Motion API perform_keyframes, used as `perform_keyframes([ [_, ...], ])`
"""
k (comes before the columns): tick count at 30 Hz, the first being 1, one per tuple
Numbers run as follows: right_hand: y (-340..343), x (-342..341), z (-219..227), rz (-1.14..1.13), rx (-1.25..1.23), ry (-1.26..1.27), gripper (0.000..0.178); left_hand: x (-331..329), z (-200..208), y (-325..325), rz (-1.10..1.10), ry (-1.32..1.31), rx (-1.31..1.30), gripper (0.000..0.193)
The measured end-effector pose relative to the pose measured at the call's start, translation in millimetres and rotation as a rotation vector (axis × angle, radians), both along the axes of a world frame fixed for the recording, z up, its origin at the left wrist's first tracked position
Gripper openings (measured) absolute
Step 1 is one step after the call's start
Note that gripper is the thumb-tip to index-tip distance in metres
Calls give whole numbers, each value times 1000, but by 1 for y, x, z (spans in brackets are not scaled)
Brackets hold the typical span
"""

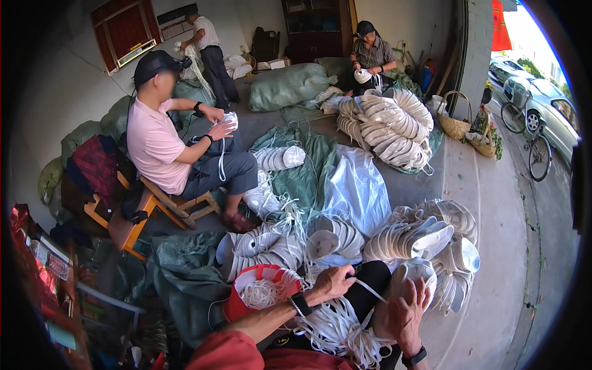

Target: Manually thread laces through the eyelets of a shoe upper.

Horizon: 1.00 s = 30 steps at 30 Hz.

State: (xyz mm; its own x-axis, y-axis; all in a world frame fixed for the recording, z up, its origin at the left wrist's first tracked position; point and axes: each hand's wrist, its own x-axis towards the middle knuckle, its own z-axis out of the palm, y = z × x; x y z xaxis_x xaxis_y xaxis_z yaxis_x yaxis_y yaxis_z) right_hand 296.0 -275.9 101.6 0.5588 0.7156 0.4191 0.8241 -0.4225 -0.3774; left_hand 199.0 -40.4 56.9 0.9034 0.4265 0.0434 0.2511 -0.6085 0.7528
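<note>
My left hand is closed in a pinch on a white lace, pulled taut toward the stack at my right. My right hand lies with fingers spread against a stack of nested, curved white fabric pieces that leans on my dark-trousered leg. Its palm side is hidden. A loose heap of white laces covers my lap between the two forearms. Just beyond my left forearm stands a red bucket with more white laces inside.
Further nested bundles surround my knees, and a large pile lies farther back. Green sacking and a pale plastic sheet cover floor. A person in pink sits left handling a white bundle; two others work behind. Baskets stand right.
</note>
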Motion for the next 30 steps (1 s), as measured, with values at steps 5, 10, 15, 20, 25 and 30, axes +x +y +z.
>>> perform_keyframes([
  [5, 0, -3, -6, -19, 160, 28, 13, 15, 25, -47, -397, 17, -283, 26],
  [10, -7, -8, -13, -25, 205, 25, 12, 19, 31, -76, -305, -191, -414, 30],
  [15, -10, -8, -16, -1, 259, 29, 11, 24, 20, -83, -450, -186, -306, 19],
  [20, -11, -9, -19, -28, 183, -25, 16, 18, 8, -60, -268, -128, -250, 19],
  [25, -11, -13, -17, -52, 139, -46, 29, -9, -22, 4, 46, -140, 14, 17],
  [30, -15, -17, -10, 6, 251, -14, 34, -53, -53, 51, 343, 29, 100, 18],
])
